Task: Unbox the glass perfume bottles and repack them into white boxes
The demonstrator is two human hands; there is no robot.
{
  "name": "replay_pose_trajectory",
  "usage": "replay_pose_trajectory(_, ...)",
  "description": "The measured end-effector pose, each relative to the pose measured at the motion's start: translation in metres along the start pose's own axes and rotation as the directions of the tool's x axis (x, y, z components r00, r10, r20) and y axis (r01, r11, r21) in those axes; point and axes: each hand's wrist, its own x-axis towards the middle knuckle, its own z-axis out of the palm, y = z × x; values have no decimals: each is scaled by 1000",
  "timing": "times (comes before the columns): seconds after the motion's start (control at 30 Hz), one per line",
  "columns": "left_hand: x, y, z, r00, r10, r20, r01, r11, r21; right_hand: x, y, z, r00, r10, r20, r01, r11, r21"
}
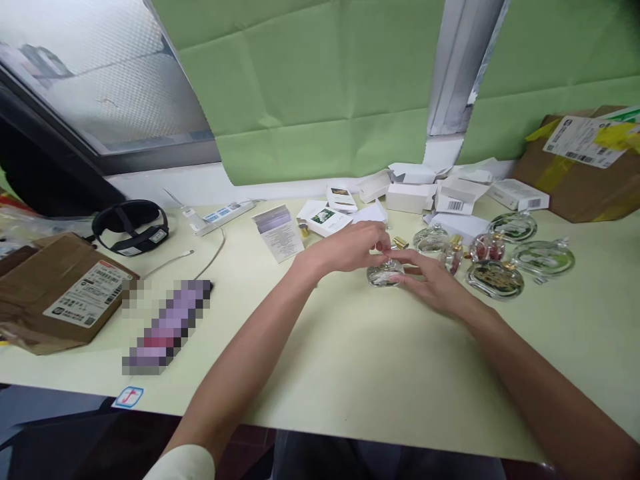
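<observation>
A small clear glass perfume bottle [384,275] stands on the table between my hands. My left hand [356,247] is closed, its fingertips pinching at the bottle's neck. From the other side, the fingers of my right hand [425,275] grip the bottle near its top and side. Fingers hide the neck, so I cannot tell whether a stopper or sprayer is there. Just behind the hands lies a gold cap [400,243]. Another gold cap [303,231] is farther left, beside an upright printed white carton [278,233].
Several glass bottles, including a red one [487,247] and a dark one [495,279], lie to the right. White boxes [411,198] are piled at the back. Brown cartons [575,175] stand at both ends. A headset [131,227], a power strip [223,217] and a pixelated phone-like object [170,327] are left.
</observation>
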Motion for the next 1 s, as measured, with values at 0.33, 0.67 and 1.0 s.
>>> replay_pose_trajectory(0.33,-23,23,-21,946,-218,239,207,976,71,-1,-11,-2,1000,20,-20,-20,1000,10)
replay_pose_trajectory(0.67,-18,37,-18,921,-304,243,249,940,235,-1,-4,-1,998,57,-33,-55,997,48)
replay_pose_trajectory(1.0,-38,14,-35,917,-377,127,361,923,132,-2,-7,2,999,37,-30,-40,995,-95)
